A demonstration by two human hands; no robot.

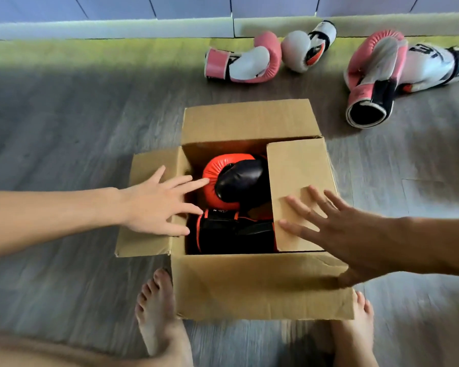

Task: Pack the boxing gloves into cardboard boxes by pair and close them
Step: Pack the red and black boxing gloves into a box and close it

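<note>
Fingers (pixel 194 182) of the left hand (pixel 154 205) are straight and spread, gripping nothing; they lie across the outward-splayed left flap (pixel 143 168), with the fingertips past the rim and apparently touching the orange-and-black gloves (pixel 236 181). Fingers (pixel 302 209) of the right hand (pixel 339 231) are likewise straight and fanned, laid flat on the right flap (pixel 294 168), which is tipped inward over part of the opening. The cardboard box (pixel 249 287) stands in the middle of the floor (pixel 64 128), between two bare feet (pixel 157 300) at its near side. The orange-and-black pair sits inside, one padded end up and a black cuff lying nearer the viewer. The far flap (pixel 249 120) stands upright. Judged step: the first pair is packed and closing has begun with the side flaps. The next move would call for drawing the left flap up and over to meet the right, then folding the far and near flaps down; a glove standing high may need pressing below the rim. Two pink gloves (pixel 244 59) and two white gloves (pixel 305 46) lie loose and intermixed near the far right edge of the floor, not yet packed; no second box is in view
</note>
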